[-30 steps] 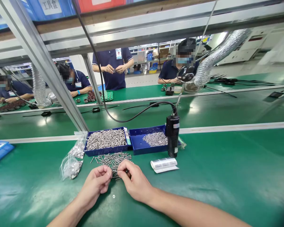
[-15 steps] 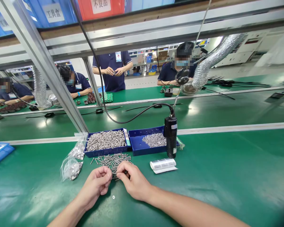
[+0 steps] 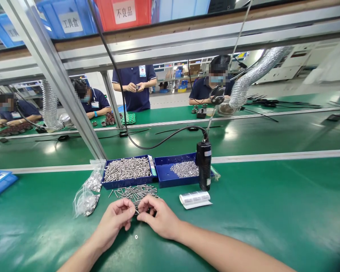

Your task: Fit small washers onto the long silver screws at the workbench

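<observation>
— Screws (image 3: 134, 192), loose ones, lie in a heap on the green table (image 3: 272, 211), just in front of the blue tray of long screws (image 3: 127, 169). Take that tray as the mark for everything else.

— Largest first, then. What sits beside the tray?

— Touching its right side is a second blue tray (image 3: 166, 174), holding a pile of smaller bright parts (image 3: 184, 169). At that second tray's far right corner hangs a black electric screwdriver (image 3: 203, 165), upright, with its cable arcing up and back over the tray. Left of the tray lie two clear plastic bags (image 3: 86, 196) with metal parts inside.

— And the hands?

— Both in front of the tray, at the near edge of the loose heap. The left hand (image 3: 115, 221) has thumb and fingertips pinched narrow; the right hand (image 3: 155, 217) is pinched likewise, and the two sets of fingertips almost meet. One single screw (image 3: 136, 210) runs between them (whether each hand truly grips it, or only one, I cannot tell at this size).

— Anything smaller?

— A white rolled label strip (image 3: 195, 199) lies in front and to the right of the tray, near the screwdriver's tip. A tiny washer (image 3: 136, 237) rests alone on the table, nearer the person than the hands, directly below the gap between them.
</observation>
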### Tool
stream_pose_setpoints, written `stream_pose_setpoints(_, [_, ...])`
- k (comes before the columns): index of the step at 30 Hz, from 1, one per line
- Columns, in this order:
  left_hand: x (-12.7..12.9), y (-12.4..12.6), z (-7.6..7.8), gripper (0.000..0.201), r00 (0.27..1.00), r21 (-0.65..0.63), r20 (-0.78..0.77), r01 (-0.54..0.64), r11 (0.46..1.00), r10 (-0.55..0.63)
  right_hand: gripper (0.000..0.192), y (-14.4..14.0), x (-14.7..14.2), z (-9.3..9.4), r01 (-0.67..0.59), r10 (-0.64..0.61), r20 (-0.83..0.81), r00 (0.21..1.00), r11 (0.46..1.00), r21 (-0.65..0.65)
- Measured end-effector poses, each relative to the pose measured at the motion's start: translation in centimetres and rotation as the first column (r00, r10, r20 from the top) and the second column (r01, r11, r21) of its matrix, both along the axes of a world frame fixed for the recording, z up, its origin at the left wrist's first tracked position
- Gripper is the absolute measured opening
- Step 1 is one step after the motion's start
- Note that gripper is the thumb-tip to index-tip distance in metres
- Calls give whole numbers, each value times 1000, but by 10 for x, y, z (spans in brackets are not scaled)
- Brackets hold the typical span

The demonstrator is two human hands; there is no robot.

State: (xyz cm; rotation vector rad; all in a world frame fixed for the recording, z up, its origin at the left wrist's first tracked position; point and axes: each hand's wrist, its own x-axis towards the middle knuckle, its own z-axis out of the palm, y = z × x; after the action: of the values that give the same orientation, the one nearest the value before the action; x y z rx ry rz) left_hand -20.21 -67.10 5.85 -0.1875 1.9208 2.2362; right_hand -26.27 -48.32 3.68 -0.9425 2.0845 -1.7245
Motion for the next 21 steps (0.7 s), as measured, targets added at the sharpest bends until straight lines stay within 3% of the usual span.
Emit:
stream_pose_setpoints(2, [0,-2,-2,31,995,-208,-101,4,978,-26,9,2,-1,0,0,6,-116,993,999,53])
stream_pose_setpoints(3, [0,-3,-2,29,985,-339,-166,-6,941,-53,6,4,-2,1,6,13,-201,979,996,93])
stream_pose_setpoints(6, [2,-4,-3,23,944,-661,-266,-30,750,-197,6,9,0,1,18,113,-484,868,966,259])
stream_pose_setpoints(8, [4,-4,-2,20,931,-775,-230,1,632,-284,10,11,3,1,39,219,-603,767,922,385])
stream_pose_setpoints(11, [8,-7,2,15,928,-832,-174,41,553,-330,12,11,5,1,128,271,-658,703,861,491])
stream_pose_setpoints(14, [12,-11,6,16,912,-823,-128,122,555,-390,13,9,2,2,213,209,-652,728,836,506])
stream_pose_setpoints(18, [16,-14,10,15,867,-834,-126,171,525,-482,12,8,-4,0,224,149,-626,765,850,476])
stream_pose_setpoints(21, [22,-10,7,22,805,-918,-190,58,393,-562,10,8,-5,-3,206,117,-610,783,878,433])
